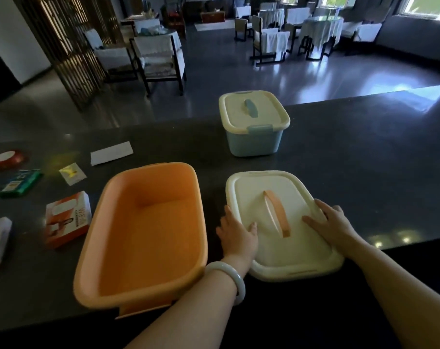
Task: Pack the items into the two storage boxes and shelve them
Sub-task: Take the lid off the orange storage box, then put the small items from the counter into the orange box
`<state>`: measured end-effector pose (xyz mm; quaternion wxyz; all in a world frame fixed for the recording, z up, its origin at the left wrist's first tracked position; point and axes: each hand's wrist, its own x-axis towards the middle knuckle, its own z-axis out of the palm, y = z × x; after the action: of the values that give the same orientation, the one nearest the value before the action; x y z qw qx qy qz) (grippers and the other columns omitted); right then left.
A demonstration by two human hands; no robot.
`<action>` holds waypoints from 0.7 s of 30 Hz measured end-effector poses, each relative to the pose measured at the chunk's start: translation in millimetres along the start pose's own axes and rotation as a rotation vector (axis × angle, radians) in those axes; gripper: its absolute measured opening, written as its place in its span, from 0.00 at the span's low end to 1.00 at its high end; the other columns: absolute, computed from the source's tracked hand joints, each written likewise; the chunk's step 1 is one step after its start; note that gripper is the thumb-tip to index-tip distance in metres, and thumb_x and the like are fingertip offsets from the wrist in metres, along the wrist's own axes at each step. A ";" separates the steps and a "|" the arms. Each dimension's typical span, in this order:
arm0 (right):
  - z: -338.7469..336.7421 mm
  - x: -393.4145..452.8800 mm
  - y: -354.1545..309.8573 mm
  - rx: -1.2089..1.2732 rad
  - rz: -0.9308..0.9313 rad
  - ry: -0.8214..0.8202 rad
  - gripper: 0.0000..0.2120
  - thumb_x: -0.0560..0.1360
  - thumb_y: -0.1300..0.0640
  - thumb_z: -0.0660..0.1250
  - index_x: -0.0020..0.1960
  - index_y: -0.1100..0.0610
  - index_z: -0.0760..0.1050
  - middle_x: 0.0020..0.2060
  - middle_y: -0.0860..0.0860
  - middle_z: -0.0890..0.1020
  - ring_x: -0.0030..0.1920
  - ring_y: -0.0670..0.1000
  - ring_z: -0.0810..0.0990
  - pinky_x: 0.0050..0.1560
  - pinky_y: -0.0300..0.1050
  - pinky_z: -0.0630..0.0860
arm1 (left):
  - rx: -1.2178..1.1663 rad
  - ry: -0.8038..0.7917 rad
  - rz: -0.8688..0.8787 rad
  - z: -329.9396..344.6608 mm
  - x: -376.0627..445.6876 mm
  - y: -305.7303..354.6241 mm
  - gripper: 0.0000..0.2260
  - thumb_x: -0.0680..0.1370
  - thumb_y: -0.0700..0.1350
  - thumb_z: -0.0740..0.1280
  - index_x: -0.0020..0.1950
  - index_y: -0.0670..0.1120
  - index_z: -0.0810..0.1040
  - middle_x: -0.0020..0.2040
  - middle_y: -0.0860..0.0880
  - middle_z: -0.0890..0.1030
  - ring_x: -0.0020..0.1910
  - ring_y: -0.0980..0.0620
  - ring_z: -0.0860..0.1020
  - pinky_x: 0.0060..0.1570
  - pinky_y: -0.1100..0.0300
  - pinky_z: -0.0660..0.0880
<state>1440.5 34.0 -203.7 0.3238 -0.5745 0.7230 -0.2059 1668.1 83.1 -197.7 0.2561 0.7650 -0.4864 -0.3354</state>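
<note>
Head view: the left hand [236, 235] lies on the near-left edge of the cream lid [284, 222], its fingers [251, 229] relaxed and nearly straight, thumb on top, gripping nothing. The right hand [332, 222] rests flat on the lid's right rim, fingers spread, also holding nothing. The lid lies on the dark counter [365, 159] with its orange handle [276, 212] up, just beside the open, empty orange box [143, 235]. Behind stands the blue box [254, 124], lid still on. The items lie to the left: an orange-and-white carton [67, 219], a green pack [21, 183], a small sachet [72, 173], a white slip [111, 153], a red roll [8, 159]. The lid's near corner sits close to the counter edge; a careless push could likely slide it off.
</note>
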 end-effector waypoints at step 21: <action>19.1 5.3 -20.2 -0.365 -0.091 0.116 0.28 0.75 0.41 0.64 0.70 0.53 0.65 0.62 0.56 0.66 0.64 0.59 0.61 0.67 0.56 0.62 | 0.454 0.067 0.248 4.0 6.7 -11.3 0.37 0.78 0.60 0.63 0.78 0.46 0.50 0.73 0.45 0.56 0.69 0.42 0.61 0.68 0.46 0.62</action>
<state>1467.3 25.1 -204.8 0.1622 -0.6429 0.7391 -0.1187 1673.5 81.1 -210.2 0.1328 0.7481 -0.6307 -0.1582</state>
